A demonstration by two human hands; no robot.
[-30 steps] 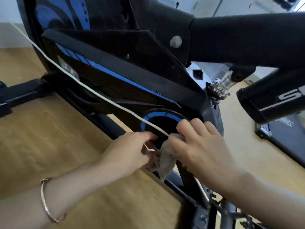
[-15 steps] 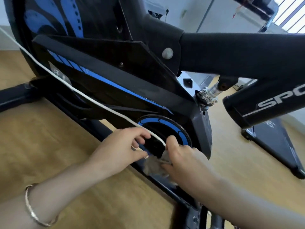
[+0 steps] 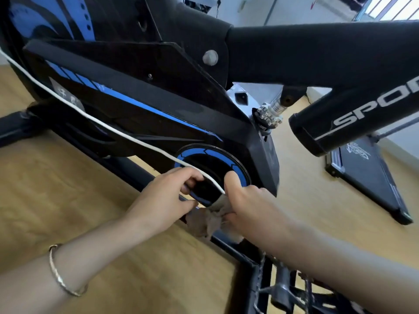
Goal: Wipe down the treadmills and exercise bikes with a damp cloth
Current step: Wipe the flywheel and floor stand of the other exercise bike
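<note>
One crumpled grey-brown cloth (image 3: pixel 204 220), black-and-blue exercise bike (image 3: pixel 136 98)

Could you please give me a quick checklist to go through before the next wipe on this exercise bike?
1. Cloth gripped by the right hand: ok, it is bunched under the fingers.
2. Cloth at the blue-ringed disc: ok, it meets the disc's lower edge.
3. White cord out of the wiping path: not ok, it crosses the disc and runs down between the hands.
4. Left hand steadying the exercise bike: cannot tell. Its fingers curl at the disc's edge, but what they hold is unclear.
5. Cloth damp: cannot tell.
</note>
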